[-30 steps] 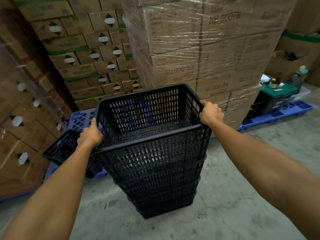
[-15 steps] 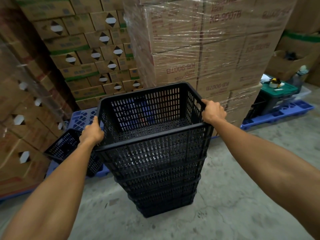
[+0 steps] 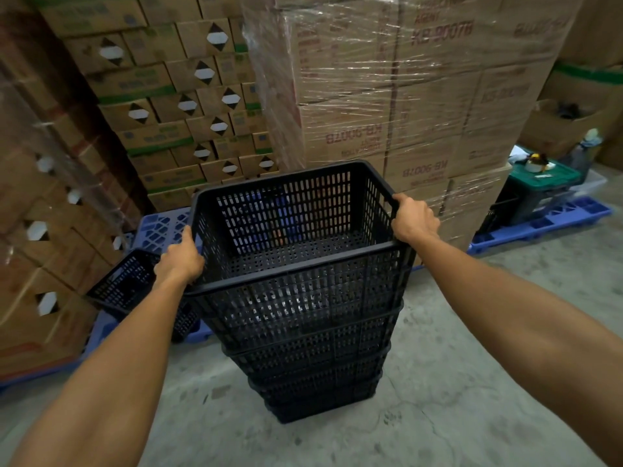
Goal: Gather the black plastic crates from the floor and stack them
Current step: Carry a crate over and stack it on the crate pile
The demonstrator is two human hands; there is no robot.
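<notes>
Since a second ago, little has shifted: left hand (image 3: 180, 259) and right hand (image 3: 415, 219) still grasp the top crate's (image 3: 296, 237) rim atop the stack (image 3: 317, 358), centre floor. Bare concrete (image 3: 472, 382) opens toward four o'clock. Wrapped boxes (image 3: 404, 96) at twelve read "KB-9007B".

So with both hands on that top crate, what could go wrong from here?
The stack of nested crates is tall and narrows toward the floor, so a push from the left hand or right hand on the top crate might tip it. Fingers curled over the rim could get pinched if the crate drops further into the one below. The loose crate by the left arm sits tilted on the blue pallet and could slide off.
</notes>
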